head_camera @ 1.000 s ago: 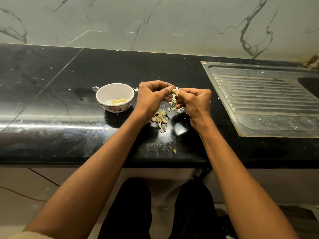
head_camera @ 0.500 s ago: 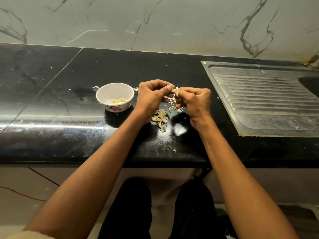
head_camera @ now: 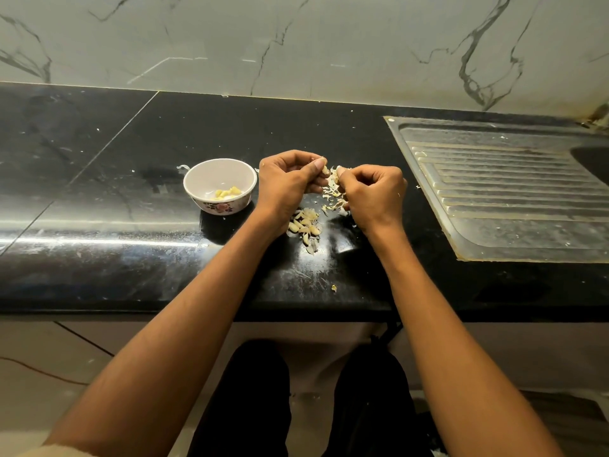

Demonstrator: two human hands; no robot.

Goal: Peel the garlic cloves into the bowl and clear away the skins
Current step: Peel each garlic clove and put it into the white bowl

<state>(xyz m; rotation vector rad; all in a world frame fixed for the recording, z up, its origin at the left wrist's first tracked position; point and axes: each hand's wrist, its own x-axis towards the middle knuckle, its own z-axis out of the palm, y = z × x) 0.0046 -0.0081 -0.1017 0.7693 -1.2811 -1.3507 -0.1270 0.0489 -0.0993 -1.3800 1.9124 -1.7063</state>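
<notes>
Where the near edge of the black surface meets the view, two dark-clad legs are seen below it and both bare forearms are stretched over it. A single scrap of skin is found close to that edge. Farther in, a small heap of unpeeled cloves is spread just beside the left wrist, and a scatter of papery skins is strewn between the two hands, under the right one's fingers. Above these, the left hand is held with its fingers curled, and a garlic clove is pinched between its thumb and fingertips. The right hand is likewise curled, its grip closed at the fingertips on a pale bit of skin at the same clove; whether clove or skin alone is held by it cannot be told. The hands are nearly touching at the fingertips. Just left of the left hand, a white bowl with a flower pattern on its side is set on the surface, and a few yellowish peeled cloves are contained in it. Well to the right, a ribbed steel draining board is sunk into the surface. Behind everything, a veined marble wall is seen.
</notes>
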